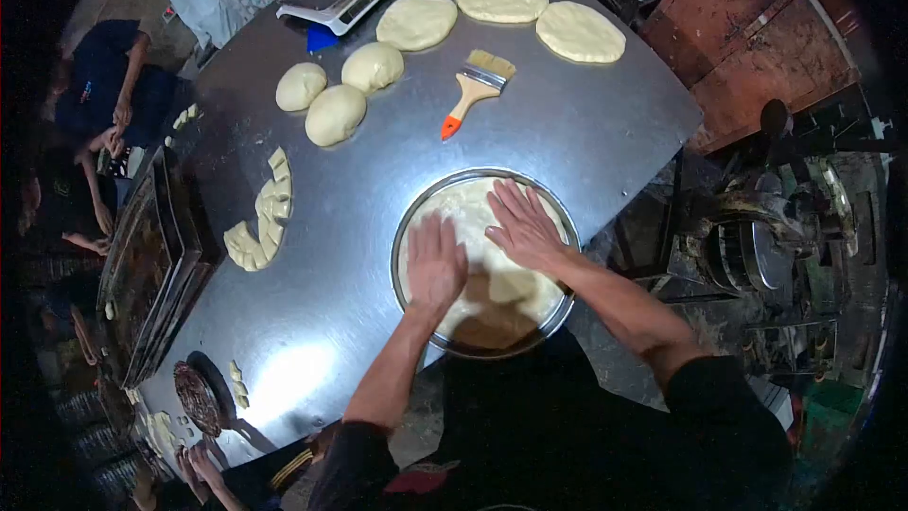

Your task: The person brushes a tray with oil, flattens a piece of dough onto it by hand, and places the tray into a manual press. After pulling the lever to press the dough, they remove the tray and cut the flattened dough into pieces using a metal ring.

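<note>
A round metal pan sits at the table's near edge with a flat sheet of pale dough in it. My left hand is over the dough's left part, fingers stretched and slightly blurred. My right hand lies flat on the dough at the upper right, its fingers spread. Neither hand holds anything. Beyond the pan lies a brush with an orange-tipped handle. Three dough balls rest to the upper left, and three flattened dough rounds lie along the far side.
Cut dough pieces lie on the metal table at the left. Stacked dark trays stand at its left edge, near a brown round item. A white scale is at the back. Other people's hands show at the left.
</note>
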A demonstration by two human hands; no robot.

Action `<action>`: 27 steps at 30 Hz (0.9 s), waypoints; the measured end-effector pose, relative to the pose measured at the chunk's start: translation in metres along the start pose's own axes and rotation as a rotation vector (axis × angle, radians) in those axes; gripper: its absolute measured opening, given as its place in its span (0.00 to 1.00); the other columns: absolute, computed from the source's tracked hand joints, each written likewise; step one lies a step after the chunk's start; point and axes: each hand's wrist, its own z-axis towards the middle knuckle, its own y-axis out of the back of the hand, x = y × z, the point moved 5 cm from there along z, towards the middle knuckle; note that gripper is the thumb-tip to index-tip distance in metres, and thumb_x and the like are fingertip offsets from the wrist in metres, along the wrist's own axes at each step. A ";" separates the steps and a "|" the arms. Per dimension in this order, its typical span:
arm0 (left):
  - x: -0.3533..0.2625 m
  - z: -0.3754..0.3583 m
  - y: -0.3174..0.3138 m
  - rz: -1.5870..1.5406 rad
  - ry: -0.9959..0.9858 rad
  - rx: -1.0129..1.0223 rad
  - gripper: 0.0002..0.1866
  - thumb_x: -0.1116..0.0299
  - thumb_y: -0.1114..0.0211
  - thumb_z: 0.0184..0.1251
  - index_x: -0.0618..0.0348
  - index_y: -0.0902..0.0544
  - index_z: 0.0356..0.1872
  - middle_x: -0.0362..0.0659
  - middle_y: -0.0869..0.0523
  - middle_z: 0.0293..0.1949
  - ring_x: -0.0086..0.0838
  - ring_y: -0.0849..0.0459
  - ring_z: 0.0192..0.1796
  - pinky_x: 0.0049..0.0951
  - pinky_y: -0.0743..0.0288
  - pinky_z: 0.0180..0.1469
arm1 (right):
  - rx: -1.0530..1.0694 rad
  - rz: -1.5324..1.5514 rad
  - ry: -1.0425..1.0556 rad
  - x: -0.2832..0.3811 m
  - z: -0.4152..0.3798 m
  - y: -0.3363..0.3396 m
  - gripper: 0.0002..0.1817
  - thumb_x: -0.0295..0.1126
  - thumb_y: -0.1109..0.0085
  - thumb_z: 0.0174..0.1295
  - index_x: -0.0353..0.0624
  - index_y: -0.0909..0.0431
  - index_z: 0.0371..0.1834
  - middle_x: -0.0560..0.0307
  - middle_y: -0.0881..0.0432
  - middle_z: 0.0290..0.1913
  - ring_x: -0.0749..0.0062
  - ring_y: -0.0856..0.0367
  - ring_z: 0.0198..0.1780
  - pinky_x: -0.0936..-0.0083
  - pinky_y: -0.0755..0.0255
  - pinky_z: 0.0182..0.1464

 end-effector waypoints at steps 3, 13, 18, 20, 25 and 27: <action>-0.011 0.035 -0.003 -0.110 -0.288 -0.230 0.32 0.54 0.49 0.71 0.59 0.40 0.72 0.54 0.43 0.73 0.45 0.50 0.76 0.50 0.61 0.75 | 0.043 -0.021 0.038 -0.002 0.002 0.007 0.35 0.51 0.57 0.69 0.39 0.45 0.73 0.45 0.51 0.76 0.54 0.59 0.78 0.55 0.65 0.76; 0.083 -0.041 0.032 -0.880 0.343 -0.521 0.29 0.63 0.45 0.70 0.68 0.37 0.67 0.57 0.24 0.60 0.48 0.31 0.67 0.48 0.62 0.74 | 0.096 0.125 0.485 0.100 -0.016 -0.047 0.41 0.56 0.45 0.61 0.48 0.44 0.73 0.52 0.47 0.76 0.61 0.56 0.78 0.42 0.70 0.75; 0.063 -0.062 -0.008 -0.567 0.390 -0.426 0.29 0.72 0.52 0.68 0.65 0.42 0.70 0.59 0.37 0.69 0.52 0.44 0.74 0.57 0.63 0.73 | 0.073 0.164 0.686 0.080 -0.051 -0.045 0.38 0.56 0.46 0.61 0.56 0.42 0.73 0.55 0.48 0.76 0.61 0.55 0.78 0.42 0.71 0.75; 0.062 -0.062 -0.008 -0.551 0.420 -0.439 0.28 0.72 0.53 0.69 0.64 0.42 0.71 0.58 0.36 0.69 0.52 0.44 0.74 0.56 0.62 0.73 | 0.065 0.165 0.709 0.078 -0.053 -0.036 0.37 0.55 0.46 0.61 0.57 0.43 0.73 0.54 0.48 0.75 0.61 0.54 0.77 0.42 0.69 0.75; 0.065 -0.100 -0.008 -1.273 0.619 -0.879 0.27 0.63 0.56 0.75 0.65 0.43 0.71 0.55 0.34 0.68 0.49 0.45 0.74 0.45 0.62 0.75 | 0.056 0.116 0.820 0.094 -0.041 0.006 0.35 0.46 0.42 0.62 0.48 0.41 0.71 0.49 0.45 0.73 0.57 0.52 0.76 0.38 0.59 0.72; 0.060 -0.123 -0.023 -1.006 0.640 -0.741 0.27 0.62 0.58 0.76 0.65 0.42 0.71 0.55 0.35 0.69 0.49 0.46 0.75 0.46 0.66 0.75 | -0.009 0.103 0.842 0.116 -0.039 0.024 0.34 0.41 0.43 0.62 0.40 0.40 0.70 0.49 0.44 0.73 0.57 0.50 0.76 0.39 0.56 0.71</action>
